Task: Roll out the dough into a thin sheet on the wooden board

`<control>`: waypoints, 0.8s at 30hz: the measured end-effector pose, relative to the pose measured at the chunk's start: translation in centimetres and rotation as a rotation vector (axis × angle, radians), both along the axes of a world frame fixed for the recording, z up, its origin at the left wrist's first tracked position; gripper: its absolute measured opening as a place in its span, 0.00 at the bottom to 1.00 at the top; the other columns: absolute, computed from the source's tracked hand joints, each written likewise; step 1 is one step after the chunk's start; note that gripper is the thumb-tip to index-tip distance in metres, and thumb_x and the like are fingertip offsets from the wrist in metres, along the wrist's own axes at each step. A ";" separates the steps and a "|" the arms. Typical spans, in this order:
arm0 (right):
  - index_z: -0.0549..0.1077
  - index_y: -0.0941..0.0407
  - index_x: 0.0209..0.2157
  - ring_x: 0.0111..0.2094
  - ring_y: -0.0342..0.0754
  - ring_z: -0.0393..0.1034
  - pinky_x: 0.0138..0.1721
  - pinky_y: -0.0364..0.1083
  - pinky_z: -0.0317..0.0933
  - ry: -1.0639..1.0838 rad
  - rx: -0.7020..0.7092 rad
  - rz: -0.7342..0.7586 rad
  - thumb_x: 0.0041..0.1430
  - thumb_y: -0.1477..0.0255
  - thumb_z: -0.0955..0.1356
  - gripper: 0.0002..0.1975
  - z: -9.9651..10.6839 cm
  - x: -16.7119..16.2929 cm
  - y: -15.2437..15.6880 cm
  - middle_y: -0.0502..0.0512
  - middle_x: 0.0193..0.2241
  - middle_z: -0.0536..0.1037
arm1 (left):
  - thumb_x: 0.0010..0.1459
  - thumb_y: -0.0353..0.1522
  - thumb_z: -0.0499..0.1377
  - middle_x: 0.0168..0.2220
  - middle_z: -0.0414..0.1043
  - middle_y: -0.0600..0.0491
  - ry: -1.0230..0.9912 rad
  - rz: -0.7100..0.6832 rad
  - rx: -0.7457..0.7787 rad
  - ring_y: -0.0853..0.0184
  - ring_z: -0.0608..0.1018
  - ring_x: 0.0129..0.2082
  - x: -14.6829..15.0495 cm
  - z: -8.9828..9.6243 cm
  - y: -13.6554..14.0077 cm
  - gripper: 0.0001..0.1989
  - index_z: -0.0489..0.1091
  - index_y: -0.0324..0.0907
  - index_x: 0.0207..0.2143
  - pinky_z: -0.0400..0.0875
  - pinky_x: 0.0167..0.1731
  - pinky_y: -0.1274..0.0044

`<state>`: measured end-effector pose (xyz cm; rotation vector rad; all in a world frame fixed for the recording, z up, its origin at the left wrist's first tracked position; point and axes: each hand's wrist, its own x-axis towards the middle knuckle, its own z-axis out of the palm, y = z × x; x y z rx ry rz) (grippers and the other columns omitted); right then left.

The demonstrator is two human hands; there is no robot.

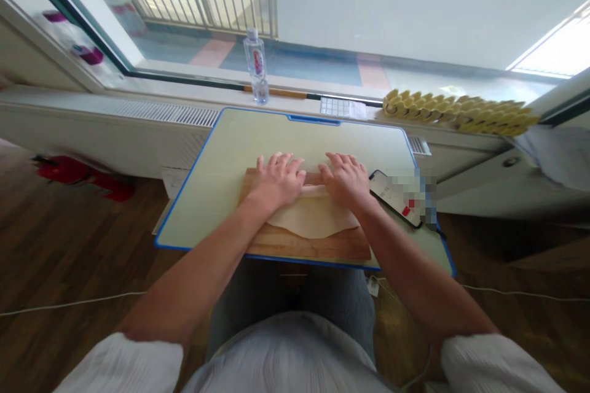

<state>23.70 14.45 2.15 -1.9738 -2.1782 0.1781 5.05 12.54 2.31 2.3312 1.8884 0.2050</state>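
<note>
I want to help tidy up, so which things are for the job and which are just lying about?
Seems part of the job:
wooden rod, under the left hand and right hand
pale sheet, perhaps dough
wooden board

Probably just about:
phone
clear bottle
yellow scalloped thing

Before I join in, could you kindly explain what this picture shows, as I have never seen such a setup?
Of course. There is no machine here: a person works with two bare hands, and the single picture comes from a camera worn on their head, looking forward and down. On the blue-edged table lies a wooden board, with a pale, flat sheet, probably dough, on it. The left hand and right hand rest over a wooden rod, seen between them; whether they grip it is hidden. A phone lies right of the board.
</note>
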 end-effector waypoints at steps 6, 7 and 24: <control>0.66 0.53 0.67 0.67 0.61 0.59 0.66 0.63 0.53 0.031 -0.056 -0.009 0.73 0.56 0.56 0.29 0.5 -0.4 2.6 0.59 0.67 0.69 | 0.72 0.43 0.45 0.70 0.64 0.47 -0.003 0.022 -0.032 0.53 0.66 0.68 -0.5 0.2 3.0 0.26 0.69 0.49 0.65 0.54 0.69 0.47; 0.66 0.53 0.68 0.67 0.61 0.58 0.66 0.63 0.53 0.025 -0.057 0.003 0.73 0.56 0.56 0.29 0.5 -0.3 2.2 0.58 0.68 0.69 | 0.72 0.43 0.45 0.70 0.64 0.47 0.002 0.020 -0.034 0.53 0.65 0.69 -0.4 0.2 2.5 0.26 0.68 0.49 0.65 0.53 0.69 0.47; 0.65 0.52 0.68 0.67 0.60 0.58 0.65 0.62 0.53 0.056 -0.049 -0.017 0.73 0.56 0.56 0.29 0.6 -0.3 1.9 0.59 0.68 0.69 | 0.71 0.42 0.45 0.69 0.66 0.47 0.054 -0.003 -0.014 0.53 0.67 0.67 -0.5 0.2 3.1 0.26 0.69 0.50 0.65 0.57 0.67 0.50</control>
